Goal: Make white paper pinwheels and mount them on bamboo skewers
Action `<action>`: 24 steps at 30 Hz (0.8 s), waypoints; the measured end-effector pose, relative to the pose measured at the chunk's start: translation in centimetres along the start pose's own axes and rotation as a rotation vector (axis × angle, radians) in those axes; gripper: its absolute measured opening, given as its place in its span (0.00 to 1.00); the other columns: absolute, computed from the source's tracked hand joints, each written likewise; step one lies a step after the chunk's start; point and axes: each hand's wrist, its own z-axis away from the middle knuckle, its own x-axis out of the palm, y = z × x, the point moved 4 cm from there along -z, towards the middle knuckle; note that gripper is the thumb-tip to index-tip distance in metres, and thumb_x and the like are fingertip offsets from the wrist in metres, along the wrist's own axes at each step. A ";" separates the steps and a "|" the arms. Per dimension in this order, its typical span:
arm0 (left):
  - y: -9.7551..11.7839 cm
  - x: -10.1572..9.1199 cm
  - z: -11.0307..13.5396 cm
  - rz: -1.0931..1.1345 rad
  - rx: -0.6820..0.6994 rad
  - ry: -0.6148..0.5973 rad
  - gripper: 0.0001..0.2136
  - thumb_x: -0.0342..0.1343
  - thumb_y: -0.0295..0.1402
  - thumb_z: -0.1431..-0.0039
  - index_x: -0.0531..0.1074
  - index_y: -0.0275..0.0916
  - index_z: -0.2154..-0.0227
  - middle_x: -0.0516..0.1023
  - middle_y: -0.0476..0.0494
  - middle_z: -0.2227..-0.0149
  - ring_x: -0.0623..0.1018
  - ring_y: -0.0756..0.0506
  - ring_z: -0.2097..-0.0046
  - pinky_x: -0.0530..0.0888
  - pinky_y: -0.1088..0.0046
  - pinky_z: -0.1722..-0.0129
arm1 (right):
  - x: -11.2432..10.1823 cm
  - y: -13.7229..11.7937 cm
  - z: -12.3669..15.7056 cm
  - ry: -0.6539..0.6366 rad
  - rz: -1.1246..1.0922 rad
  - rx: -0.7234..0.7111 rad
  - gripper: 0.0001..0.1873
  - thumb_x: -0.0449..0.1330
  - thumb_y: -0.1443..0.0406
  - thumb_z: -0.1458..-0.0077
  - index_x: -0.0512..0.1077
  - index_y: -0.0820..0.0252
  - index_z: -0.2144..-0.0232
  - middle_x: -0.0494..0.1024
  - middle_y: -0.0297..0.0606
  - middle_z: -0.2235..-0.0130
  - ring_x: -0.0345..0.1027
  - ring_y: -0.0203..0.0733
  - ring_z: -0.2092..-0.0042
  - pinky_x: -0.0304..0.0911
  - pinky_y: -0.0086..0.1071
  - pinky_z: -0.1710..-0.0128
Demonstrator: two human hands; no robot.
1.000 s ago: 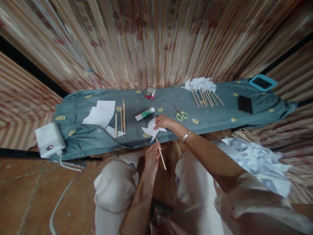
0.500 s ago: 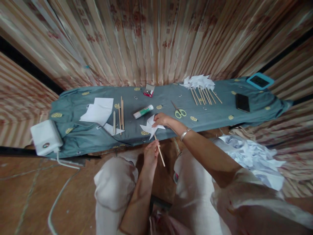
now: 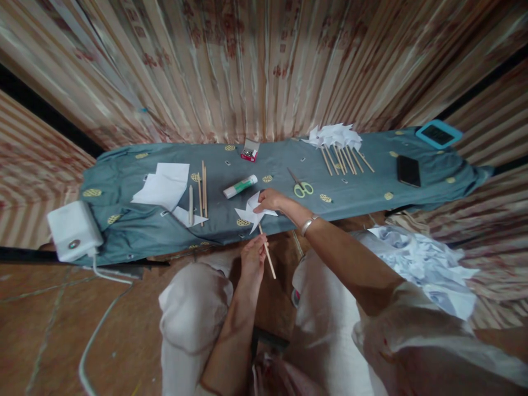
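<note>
From the head camera, a person's left hand is pinching a wooden stick below a white paper pinwheel, while the right hand is gripping the pinwheel near its centre between thumb and fingers, above the near edge of a cloth-covered table. Beyond it, a glue stick is showing a green-and-white label and a small red box is standing open, their print too small to read. The grey-green cloth is bearing yellow motifs and wrinkling at left. Striped, flower-patterned curtains are hanging behind; a brown floor is showing below.
</note>
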 end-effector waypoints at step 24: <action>1.5 0.9 0.6 -0.012 0.028 -0.033 0.06 0.67 0.23 0.60 0.76 0.33 0.77 0.74 0.51 0.80 0.71 0.56 0.78 0.66 0.81 0.75 | 0.0 0.6 1.3 -0.007 -0.475 0.006 0.10 0.71 0.65 0.58 0.74 0.63 0.78 0.74 0.30 0.77 0.62 0.31 0.76 0.59 0.25 0.74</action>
